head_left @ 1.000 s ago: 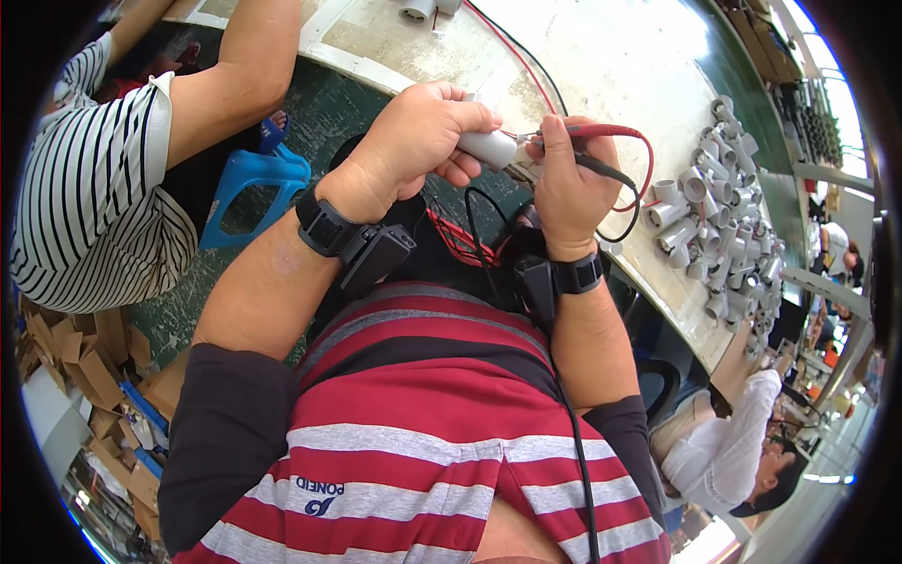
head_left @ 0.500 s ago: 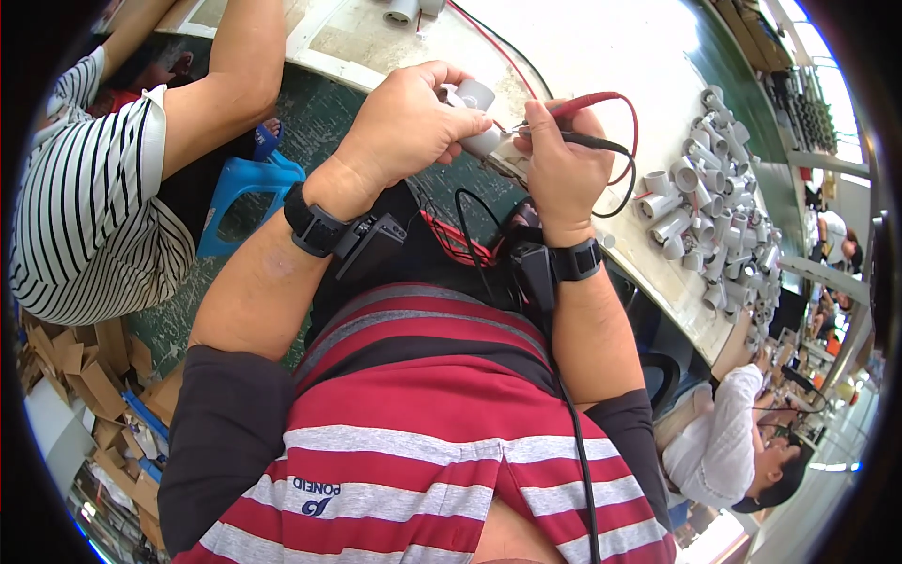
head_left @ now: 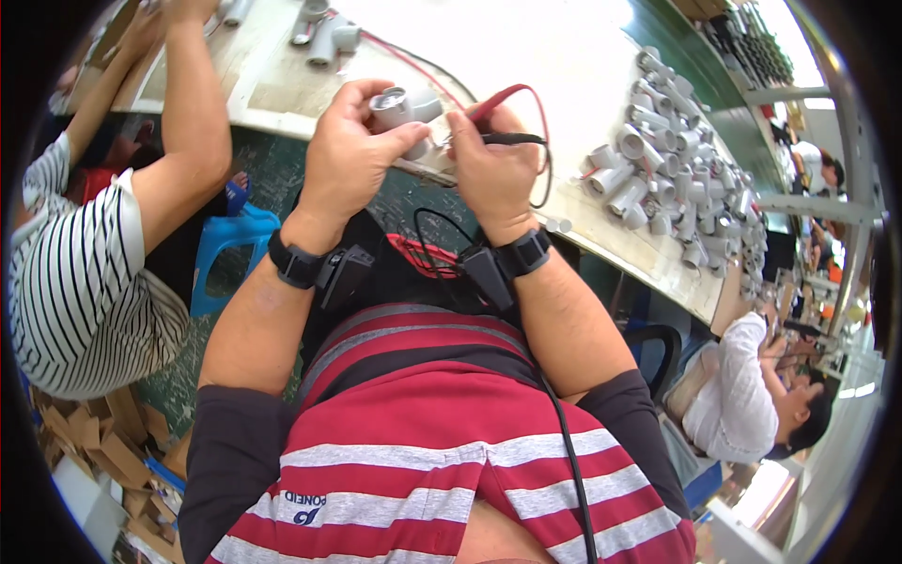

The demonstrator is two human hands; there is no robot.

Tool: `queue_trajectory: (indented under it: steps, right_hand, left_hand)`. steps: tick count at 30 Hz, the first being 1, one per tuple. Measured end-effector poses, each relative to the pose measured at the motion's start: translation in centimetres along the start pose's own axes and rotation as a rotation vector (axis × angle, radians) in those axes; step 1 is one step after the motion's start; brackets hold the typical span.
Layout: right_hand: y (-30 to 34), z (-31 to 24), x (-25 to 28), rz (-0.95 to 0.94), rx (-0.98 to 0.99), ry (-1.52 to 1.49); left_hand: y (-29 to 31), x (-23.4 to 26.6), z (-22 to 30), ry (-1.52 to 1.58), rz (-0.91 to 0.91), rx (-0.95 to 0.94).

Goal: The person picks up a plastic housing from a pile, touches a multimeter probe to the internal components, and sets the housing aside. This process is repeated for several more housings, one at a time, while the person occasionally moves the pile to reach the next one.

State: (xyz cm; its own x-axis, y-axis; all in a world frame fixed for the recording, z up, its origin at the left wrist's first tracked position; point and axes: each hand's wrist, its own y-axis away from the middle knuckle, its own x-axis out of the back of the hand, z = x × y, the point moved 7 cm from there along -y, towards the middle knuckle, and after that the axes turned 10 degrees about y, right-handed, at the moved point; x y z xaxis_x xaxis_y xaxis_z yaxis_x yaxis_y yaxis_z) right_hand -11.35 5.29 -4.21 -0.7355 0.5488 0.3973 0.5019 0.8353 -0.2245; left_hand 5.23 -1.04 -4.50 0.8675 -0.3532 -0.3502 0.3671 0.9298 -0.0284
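Observation:
My left hand (head_left: 346,160) is closed around a grey plastic T-shaped pipe fitting (head_left: 413,108), held just above the near edge of the worktable. One of its round ends faces up, with something set inside it. Close beside it, my right hand (head_left: 496,167) pinches a red test probe (head_left: 496,100) and a black test probe (head_left: 515,139) together. Their tips point toward the fitting; whether they touch it cannot be made out. The red and black leads (head_left: 404,58) loop over my right hand and run back across the table.
A big heap of similar grey fittings (head_left: 672,169) covers the table's right side; several more (head_left: 329,39) lie at the far left. At left sits a person in a striped shirt (head_left: 89,273), by a blue stool (head_left: 225,252). A person in white (head_left: 728,395) sits at right.
The fitting has turned in my left hand, so a round end now faces up. Both hands appear further left and closer together, while the whole view has shifted too.

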Motion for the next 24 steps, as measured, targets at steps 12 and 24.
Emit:
queue_trajectory:
  steps: [12,24]
  right_hand:
    - [-0.2,0.8,-0.5,0.014,0.016,-0.020]
    - [0.0,0.3,0.0,0.004,0.003,-0.043]
  left_hand:
    - [-1.1,-0.3,0.3,-0.040,0.009,0.015]
    - [-1.8,-0.1,0.1,-0.489,-0.004,-0.054]
